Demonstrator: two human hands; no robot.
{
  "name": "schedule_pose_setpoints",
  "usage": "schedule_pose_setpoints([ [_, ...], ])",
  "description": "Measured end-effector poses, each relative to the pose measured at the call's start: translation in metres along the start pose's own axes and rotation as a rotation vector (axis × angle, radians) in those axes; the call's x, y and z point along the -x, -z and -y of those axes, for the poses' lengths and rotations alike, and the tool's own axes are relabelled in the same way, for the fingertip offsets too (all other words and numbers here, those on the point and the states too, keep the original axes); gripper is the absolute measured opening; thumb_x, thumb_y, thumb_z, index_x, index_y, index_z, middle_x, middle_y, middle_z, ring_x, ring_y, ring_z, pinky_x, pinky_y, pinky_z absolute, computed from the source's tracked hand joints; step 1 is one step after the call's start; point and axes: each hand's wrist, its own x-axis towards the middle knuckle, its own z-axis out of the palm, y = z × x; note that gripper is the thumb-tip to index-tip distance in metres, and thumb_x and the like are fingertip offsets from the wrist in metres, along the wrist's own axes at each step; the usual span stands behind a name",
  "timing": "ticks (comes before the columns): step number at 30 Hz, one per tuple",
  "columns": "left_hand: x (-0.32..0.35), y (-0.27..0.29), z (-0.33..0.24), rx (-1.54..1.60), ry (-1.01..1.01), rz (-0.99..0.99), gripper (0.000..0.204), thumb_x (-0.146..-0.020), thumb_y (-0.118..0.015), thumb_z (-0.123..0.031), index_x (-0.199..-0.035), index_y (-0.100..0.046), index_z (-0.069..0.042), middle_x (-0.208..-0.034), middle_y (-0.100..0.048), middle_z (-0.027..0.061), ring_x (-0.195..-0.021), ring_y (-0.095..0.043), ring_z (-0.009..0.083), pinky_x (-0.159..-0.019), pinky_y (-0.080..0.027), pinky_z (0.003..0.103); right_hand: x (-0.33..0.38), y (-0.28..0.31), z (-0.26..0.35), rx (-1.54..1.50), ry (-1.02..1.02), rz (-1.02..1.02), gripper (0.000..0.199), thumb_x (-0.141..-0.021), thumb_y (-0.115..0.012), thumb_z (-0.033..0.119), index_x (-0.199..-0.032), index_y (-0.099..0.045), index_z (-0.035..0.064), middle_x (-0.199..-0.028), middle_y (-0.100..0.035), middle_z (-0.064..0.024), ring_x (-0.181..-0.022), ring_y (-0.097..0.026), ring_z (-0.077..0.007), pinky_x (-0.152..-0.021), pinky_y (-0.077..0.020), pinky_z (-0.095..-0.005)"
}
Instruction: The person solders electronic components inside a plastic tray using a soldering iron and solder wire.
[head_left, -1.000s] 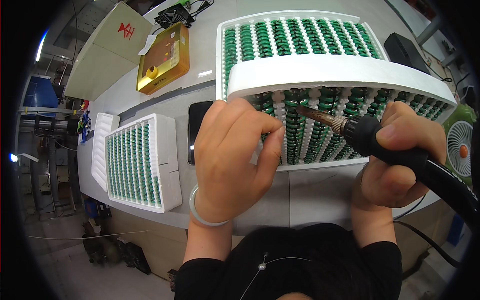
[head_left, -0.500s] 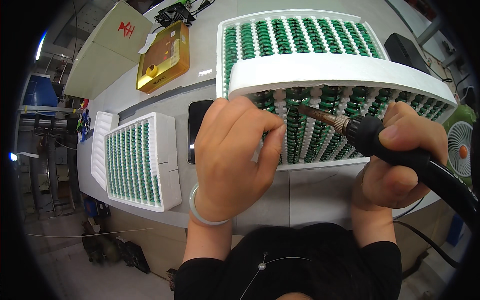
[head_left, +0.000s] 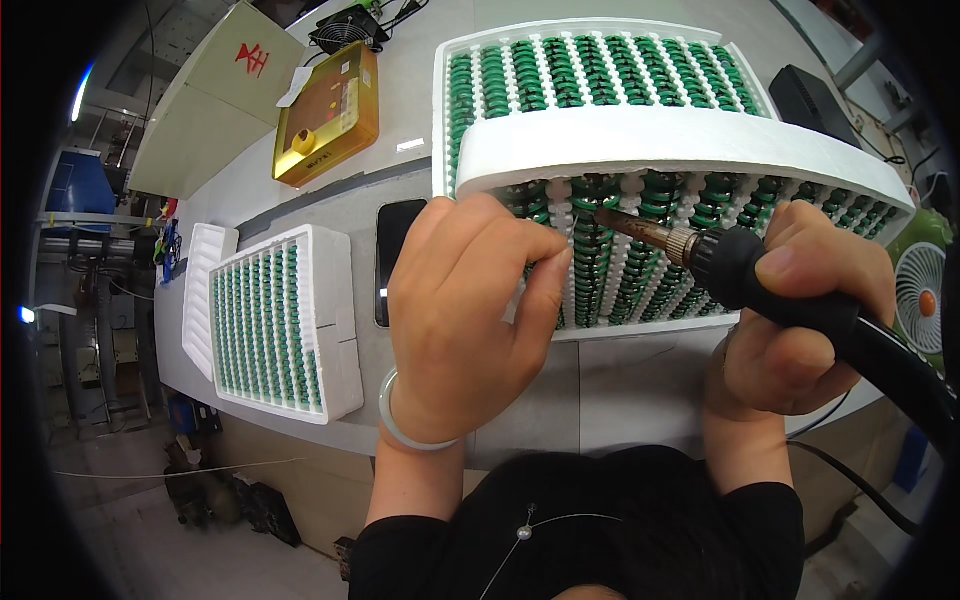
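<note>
A black-handled soldering iron (head_left: 735, 268) is gripped in my right hand (head_left: 815, 320), its darkened tip pointing left. The tip sits at a green ring coil (head_left: 595, 190) in the top part of a row; whether it touches is hard to tell. Several rows of such coils fill a white foam tray (head_left: 680, 140), which is tilted toward me. My left hand (head_left: 465, 310), with a pale bangle at the wrist, is closed in a pinch at the tray's left side, close to the iron's tip. Whatever those fingertips hold is hidden.
Behind stands another foam tray (head_left: 445, 100) of green coils. A smaller filled tray (head_left: 335, 330) lies at left, a phone (head_left: 397, 240) beside my left hand. Farther back are a yellow translucent box (head_left: 360, 110) and a black fan (head_left: 348, 30). A green fan (head_left: 920, 290) stands at right.
Hardly anything differs. Both hands and the soldering iron have shifted very slightly left, with the tip still at the same coil row.
</note>
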Motion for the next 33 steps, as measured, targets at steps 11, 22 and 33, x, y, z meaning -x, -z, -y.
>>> schedule_pose_setpoints([
  [11,0.003,0.011,0.002,0.052,-0.022,0.003,0.011,-0.065,-0.061,0.004,-0.072,-0.055,-0.002,-0.066,-0.051,0.0075,-0.058,-0.046,0.0221,-0.052,-0.036,0.030,-0.002,-0.004,0.000,-0.014,0.047,-0.013,0.041,-0.083,-0.045,0.050,-0.082,-0.045,0.0087,-0.056,-0.033,0.0033,-0.048,-0.026,-0.0069,-0.047,-0.0196,-0.0233],
  [22,0.010,0.029,-0.011,0.340,0.118,0.105,0.009,-0.075,-0.053,0.005,-0.083,-0.054,0.001,-0.073,-0.055,0.0092,-0.061,-0.051,0.0183,-0.054,-0.040,0.026,-0.005,0.017,0.020,0.033,0.091,-0.308,0.035,-0.085,-0.045,0.043,-0.084,-0.044,0.0086,-0.060,-0.032,0.0026,-0.053,-0.025,-0.0080,-0.052,-0.0201,-0.0261],
  [33,0.011,0.012,-0.019,0.073,0.004,0.083,0.012,-0.069,-0.062,0.002,-0.078,-0.057,-0.003,-0.066,-0.057,0.0067,-0.052,-0.051,0.0200,-0.047,-0.039,0.027,0.003,-0.004,0.019,0.133,-0.124,-0.253,0.044,-0.081,-0.051,0.048,-0.076,-0.044,0.0047,-0.059,-0.032,0.0019,-0.051,-0.026,-0.0075,-0.050,-0.0197,-0.0244],
])
